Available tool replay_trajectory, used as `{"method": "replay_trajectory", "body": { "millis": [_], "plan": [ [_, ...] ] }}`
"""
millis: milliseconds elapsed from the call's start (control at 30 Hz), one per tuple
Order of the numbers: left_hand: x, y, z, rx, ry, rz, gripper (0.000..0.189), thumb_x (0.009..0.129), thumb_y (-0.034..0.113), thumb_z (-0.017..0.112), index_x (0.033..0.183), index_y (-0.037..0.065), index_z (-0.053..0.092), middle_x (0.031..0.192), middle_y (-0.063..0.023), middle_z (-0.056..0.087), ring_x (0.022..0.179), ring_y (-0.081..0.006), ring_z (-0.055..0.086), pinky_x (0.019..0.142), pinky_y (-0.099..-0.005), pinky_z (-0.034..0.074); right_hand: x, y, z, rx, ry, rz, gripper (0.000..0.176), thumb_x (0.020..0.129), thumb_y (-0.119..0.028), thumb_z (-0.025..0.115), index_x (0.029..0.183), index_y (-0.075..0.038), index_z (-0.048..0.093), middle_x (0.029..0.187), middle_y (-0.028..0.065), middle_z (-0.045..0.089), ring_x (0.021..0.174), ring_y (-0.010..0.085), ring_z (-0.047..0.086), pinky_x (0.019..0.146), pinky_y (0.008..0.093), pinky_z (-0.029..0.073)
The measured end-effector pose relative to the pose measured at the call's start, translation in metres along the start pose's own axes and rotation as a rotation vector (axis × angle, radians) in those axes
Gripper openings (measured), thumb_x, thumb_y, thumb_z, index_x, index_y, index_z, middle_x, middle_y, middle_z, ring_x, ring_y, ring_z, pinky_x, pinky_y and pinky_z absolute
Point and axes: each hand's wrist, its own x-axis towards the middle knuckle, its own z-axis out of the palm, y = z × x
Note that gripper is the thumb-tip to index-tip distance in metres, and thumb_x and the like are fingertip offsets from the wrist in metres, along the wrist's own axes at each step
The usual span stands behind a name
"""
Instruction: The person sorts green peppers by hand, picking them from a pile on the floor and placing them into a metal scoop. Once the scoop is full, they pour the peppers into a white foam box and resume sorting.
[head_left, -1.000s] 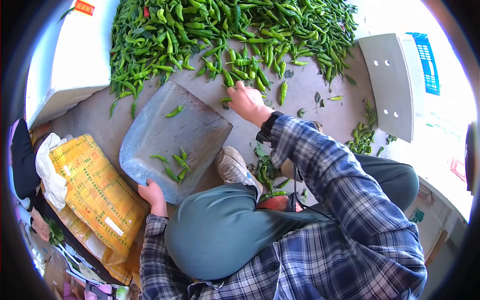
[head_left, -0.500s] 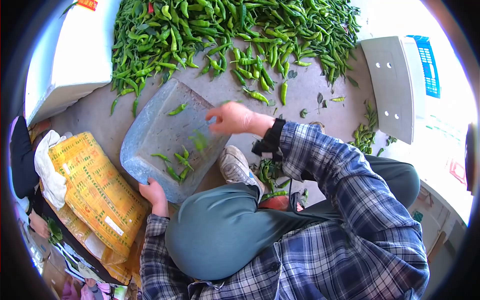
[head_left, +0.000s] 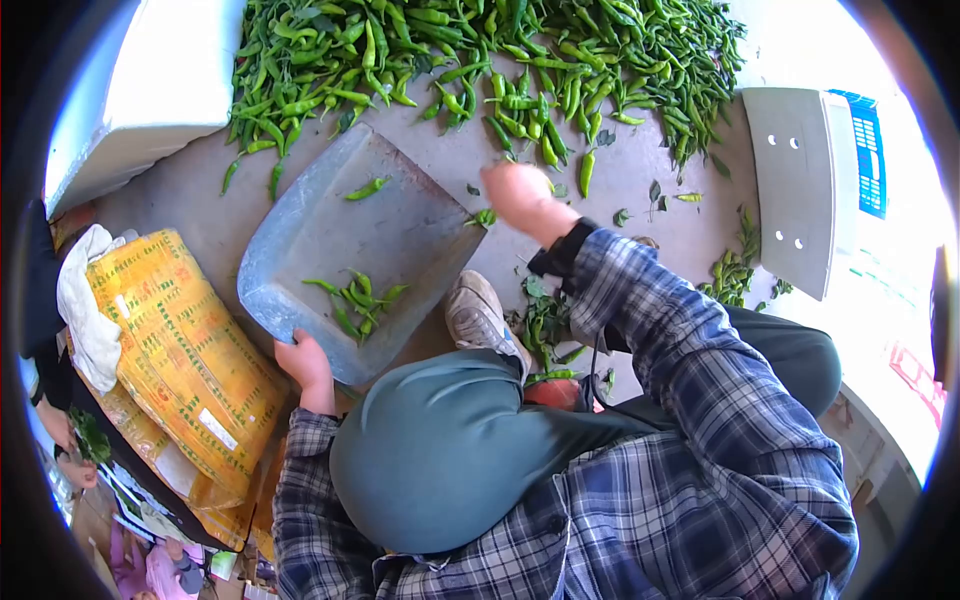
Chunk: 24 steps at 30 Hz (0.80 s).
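Observation:
A grey metal scoop [head_left: 335, 215], shaped like a dustpan, lies tilted in front of my knee. My left hand [head_left: 305, 365] is closed on its near rim, thumb on top. Inside are a small cluster of green peppers [head_left: 362, 303] and a single pepper [head_left: 367, 189] farther up. Another green pepper [head_left: 484, 218] shows at the scoop's right corner. My right hand [head_left: 525, 200] is over the floor just right of that corner, close to the loose peppers; its fingers are turned away and blurred. Beyond it spreads a large pile of green peppers [head_left: 480, 50].
A white box [head_left: 165, 85] stands at upper left, a white panel with holes [head_left: 790, 190] and blue crate [head_left: 862, 160] at right. Yellow taped cartons [head_left: 190, 340] sit at left, with another person's hand [head_left: 75, 470] beyond. My shoe [head_left: 475, 310] is beside the scoop; more peppers [head_left: 735, 265] lie right.
My right hand has moved right and away from over the scoop, toward the floor peppers. A blurred green pepper above the scoop is gone, and the cluster inside looks larger. My left hand keeps its hold.

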Motion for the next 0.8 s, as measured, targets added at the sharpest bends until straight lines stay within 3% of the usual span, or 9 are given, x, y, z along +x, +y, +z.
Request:
{"method": "replay_trajectory", "body": {
  "millis": [100,200,433,533,600,633,700,767,800],
  "plan": [
    [0.001,-0.001,0.0,-0.012,-0.007,-0.046,0.029,0.076,0.001,0.045,0.102,-0.01,0.054,0.097,-0.0248,0.06,0.09,-0.0363,0.058,0.081,-0.0397,0.043,-0.008,0.026,-0.001,0.302,0.054,0.005,0.015,0.075,-0.008,0.054,0.087,-0.01,0.063,0.08,0.0112,0.064,0.079,0.0323,0.062,0.07,0.0414,0.05],
    [0.0,0.001,0.0,0.04,0.006,-0.019,0.03,0.076,0.0,0.045,0.103,-0.01,0.054,0.098,-0.0246,0.06,0.09,-0.0365,0.058,0.08,-0.0399,0.043,-0.017,0.029,0.019,0.258,0.097,-0.265,0.013,0.077,-0.012,0.054,0.087,-0.011,0.062,0.081,0.0118,0.062,0.082,0.0332,0.06,0.073,0.042,0.048],
    [0.001,-0.004,0.0,-0.011,-0.01,-0.026,0.03,0.076,0.0,0.045,0.104,-0.01,0.054,0.1,-0.0239,0.06,0.092,-0.0359,0.058,0.081,-0.0392,0.043,-0.008,0.032,0.035,0.185,-0.002,-0.31,0.014,0.077,-0.015,0.054,0.087,-0.009,0.062,0.078,0.0134,0.061,0.08,0.0312,0.06,0.071,0.0408,0.048],
    [0.001,0.0,0.001,0.01,-0.002,-0.018,0.03,0.076,0.0,0.045,0.104,-0.01,0.054,0.099,-0.0238,0.06,0.092,-0.036,0.058,0.081,-0.039,0.043,-0.009,0.041,0.025,0.284,0.039,-0.268,0.013,0.077,-0.018,0.057,0.08,-0.008,0.064,0.074,0.0141,0.062,0.075,0.0293,0.062,0.068,0.04,0.049],
    [0.0,0.0,0.002,-0.004,0.029,-0.003,0.031,0.076,0.001,0.045,0.103,-0.009,0.054,0.098,-0.024,0.061,0.091,-0.0361,0.059,0.081,-0.0389,0.043,-0.018,0.048,0.002,0.747,-0.292,0.006,0.018,0.076,-0.022,0.06,0.073,-0.005,0.064,0.073,0.0133,0.064,0.073,0.0259,0.064,0.063,0.0378,0.049],
    [0.0,0.0,0.001,-0.005,0.026,-0.005,0.031,0.076,0.001,0.045,0.103,-0.009,0.054,0.098,-0.024,0.061,0.091,-0.0361,0.059,0.081,-0.0389,0.043,-0.022,0.053,0.009,0.746,-0.293,0.009,0.018,0.076,-0.022,0.06,0.073,-0.005,0.064,0.073,0.0133,0.064,0.073,0.0259,0.064,0.063,0.0378,0.049],
    [0.001,-0.001,0.001,0.021,0.008,-0.03,0.031,0.075,0.002,0.045,0.104,-0.009,0.054,0.097,-0.0242,0.061,0.09,-0.0359,0.059,0.081,-0.0386,0.044,-0.034,0.066,0.024,-0.037,-0.785,-0.363,0.021,0.075,-0.023,0.063,0.072,-0.003,0.065,0.077,0.0125,0.065,0.074,0.0231,0.065,0.061,0.0353,0.05],
    [0.001,0.0,0.001,0.031,0.01,-0.02,0.032,0.075,0.002,0.045,0.103,-0.01,0.054,0.098,-0.0243,0.061,0.09,-0.0357,0.059,0.081,-0.0386,0.044,-0.053,0.058,0.001,-0.241,-0.604,-0.443,0.014,0.075,-0.017,0.06,0.076,-0.004,0.066,0.08,0.0118,0.066,0.074,0.0247,0.065,0.061,0.0367,0.05],
    [0.001,0.001,0.002,0.042,0.025,-0.02,0.032,0.075,0.002,0.045,0.103,-0.01,0.054,0.098,-0.0244,0.061,0.09,-0.0355,0.059,0.081,-0.0386,0.044,-0.045,0.048,0.003,-0.158,-0.412,-0.302,0.012,0.076,-0.013,0.058,0.077,-0.004,0.066,0.081,0.0114,0.066,0.075,0.026,0.065,0.061,0.0373,0.05]
  ]
}}
